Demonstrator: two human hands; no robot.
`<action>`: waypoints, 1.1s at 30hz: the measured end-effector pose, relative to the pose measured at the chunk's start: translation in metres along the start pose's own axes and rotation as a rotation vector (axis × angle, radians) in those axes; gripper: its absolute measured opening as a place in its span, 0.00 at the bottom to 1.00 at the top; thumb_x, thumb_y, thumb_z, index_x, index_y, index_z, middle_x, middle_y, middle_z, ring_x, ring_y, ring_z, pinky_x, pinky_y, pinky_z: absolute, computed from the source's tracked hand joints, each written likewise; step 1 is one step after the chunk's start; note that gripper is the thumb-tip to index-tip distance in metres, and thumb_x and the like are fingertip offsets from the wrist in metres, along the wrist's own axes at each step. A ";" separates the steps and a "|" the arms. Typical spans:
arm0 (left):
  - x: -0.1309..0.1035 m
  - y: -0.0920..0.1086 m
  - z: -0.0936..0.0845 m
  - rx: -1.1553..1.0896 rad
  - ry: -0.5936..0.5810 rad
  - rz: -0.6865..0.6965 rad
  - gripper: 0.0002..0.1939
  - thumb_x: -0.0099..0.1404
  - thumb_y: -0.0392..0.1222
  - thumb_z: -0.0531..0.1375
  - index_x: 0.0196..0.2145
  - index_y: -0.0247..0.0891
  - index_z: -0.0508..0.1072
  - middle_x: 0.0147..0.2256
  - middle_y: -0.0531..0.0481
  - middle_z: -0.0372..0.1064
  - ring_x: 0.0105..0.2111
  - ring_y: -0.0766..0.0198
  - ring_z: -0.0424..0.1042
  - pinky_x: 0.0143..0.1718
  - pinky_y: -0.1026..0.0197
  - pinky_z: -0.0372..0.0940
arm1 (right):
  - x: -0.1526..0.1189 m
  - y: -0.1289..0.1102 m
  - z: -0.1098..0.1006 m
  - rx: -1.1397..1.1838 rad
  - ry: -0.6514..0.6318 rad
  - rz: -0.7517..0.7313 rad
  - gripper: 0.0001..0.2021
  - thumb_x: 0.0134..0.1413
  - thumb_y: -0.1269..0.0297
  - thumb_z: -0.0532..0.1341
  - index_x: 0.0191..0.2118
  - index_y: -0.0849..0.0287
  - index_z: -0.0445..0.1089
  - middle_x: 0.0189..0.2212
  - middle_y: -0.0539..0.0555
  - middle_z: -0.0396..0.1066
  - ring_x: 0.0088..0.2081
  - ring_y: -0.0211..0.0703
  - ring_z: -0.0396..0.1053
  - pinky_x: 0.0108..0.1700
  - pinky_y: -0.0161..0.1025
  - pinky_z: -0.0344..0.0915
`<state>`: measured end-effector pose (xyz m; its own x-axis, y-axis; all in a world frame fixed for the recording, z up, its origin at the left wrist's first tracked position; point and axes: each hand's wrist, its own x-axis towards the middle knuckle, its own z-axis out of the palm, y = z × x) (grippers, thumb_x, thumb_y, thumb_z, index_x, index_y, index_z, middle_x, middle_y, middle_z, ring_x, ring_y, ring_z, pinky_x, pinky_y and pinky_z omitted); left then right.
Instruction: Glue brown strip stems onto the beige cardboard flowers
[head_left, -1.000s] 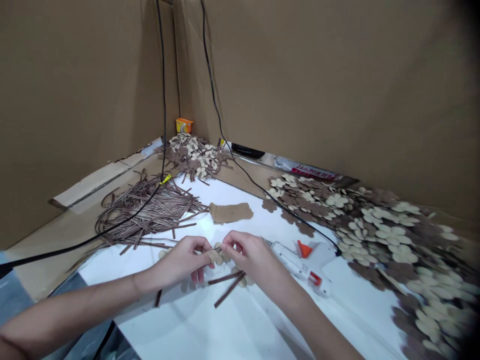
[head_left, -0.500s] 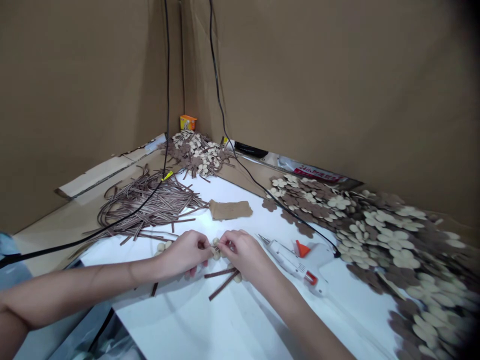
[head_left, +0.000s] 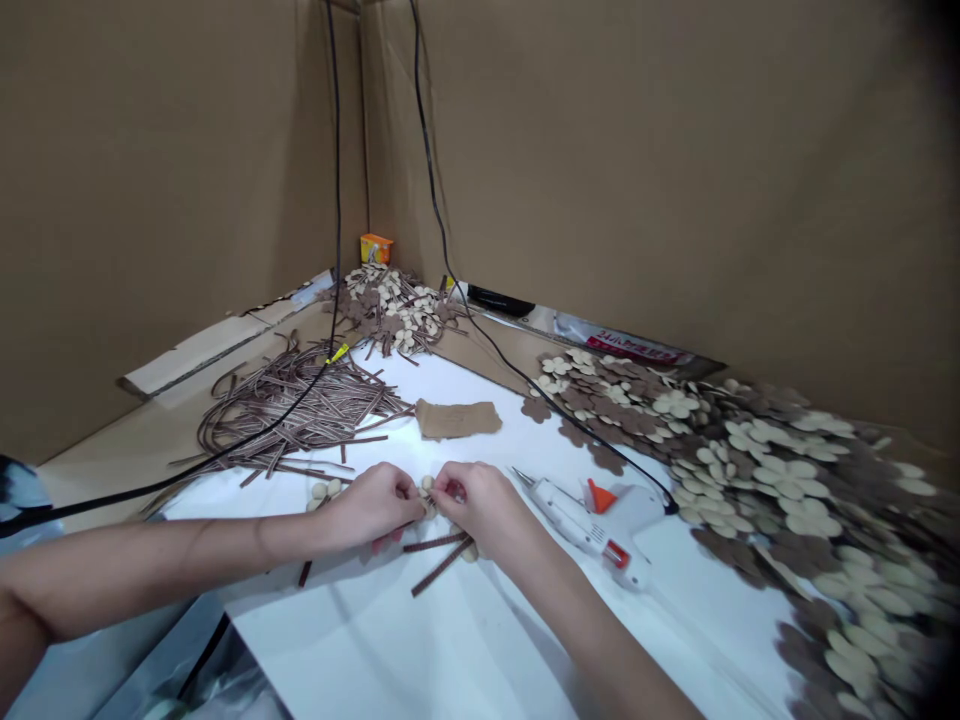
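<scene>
Close together over the white sheet (head_left: 360, 620), both my hands work at one small cream felt flower (head_left: 428, 484), mostly covered by the fingers. My left hand (head_left: 381, 507) is closed in a pinch at its left side. From the right, the fingertips of my right hand (head_left: 474, 503) pinch it too. Two brown strips (head_left: 441, 566) stick out below my right hand, and a bit of cream felt shows beside them. Another cream flower (head_left: 324, 492) lies partly behind my left wrist, with a short brown strip (head_left: 304, 572) below that forearm.
A white glue gun (head_left: 577, 520) with an orange trigger lies right of my right hand. Brown strips (head_left: 300, 410) are heaped at the left, felt flowers (head_left: 795, 480) at the right and in the far corner. A black cable (head_left: 495, 350) crosses the work area. Cardboard walls (head_left: 637, 150) stand behind.
Both hands keep their pinch at the flower, with only a slight shift of the fingers. The whole view has moved a little.
</scene>
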<state>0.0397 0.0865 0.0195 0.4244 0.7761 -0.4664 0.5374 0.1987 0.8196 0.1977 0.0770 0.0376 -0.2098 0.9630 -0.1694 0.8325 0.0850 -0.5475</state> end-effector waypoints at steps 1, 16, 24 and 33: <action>0.000 0.001 0.000 0.001 0.000 -0.004 0.08 0.52 0.40 0.54 0.18 0.38 0.61 0.11 0.59 0.58 0.08 0.70 0.56 0.07 0.69 0.48 | 0.000 0.000 0.000 0.003 -0.001 0.004 0.07 0.48 0.73 0.58 0.25 0.58 0.71 0.22 0.49 0.71 0.26 0.37 0.64 0.29 0.31 0.55; 0.005 0.002 0.000 0.028 0.007 -0.072 0.08 0.51 0.39 0.55 0.17 0.36 0.65 0.10 0.56 0.61 0.08 0.71 0.56 0.08 0.69 0.51 | -0.002 0.001 0.003 0.007 0.050 0.063 0.04 0.48 0.72 0.58 0.28 0.56 0.65 0.22 0.47 0.68 0.23 0.36 0.63 0.25 0.31 0.51; 0.006 0.005 -0.002 0.022 -0.034 -0.082 0.10 0.52 0.38 0.56 0.16 0.35 0.65 0.10 0.55 0.60 0.08 0.71 0.58 0.08 0.70 0.49 | 0.001 0.003 0.016 -0.041 0.104 0.022 0.06 0.46 0.75 0.56 0.26 0.57 0.64 0.22 0.49 0.67 0.28 0.40 0.63 0.29 0.33 0.50; 0.007 0.007 -0.002 0.004 -0.044 -0.086 0.10 0.51 0.37 0.55 0.15 0.35 0.65 0.11 0.55 0.63 0.07 0.72 0.56 0.08 0.69 0.49 | -0.007 0.007 -0.014 -0.009 0.079 -0.004 0.09 0.48 0.76 0.53 0.32 0.56 0.65 0.26 0.48 0.69 0.28 0.38 0.66 0.30 0.32 0.57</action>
<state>0.0446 0.0943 0.0227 0.4080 0.7295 -0.5489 0.5758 0.2610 0.7748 0.2122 0.0743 0.0464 -0.1722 0.9798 -0.1018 0.8366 0.0909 -0.5402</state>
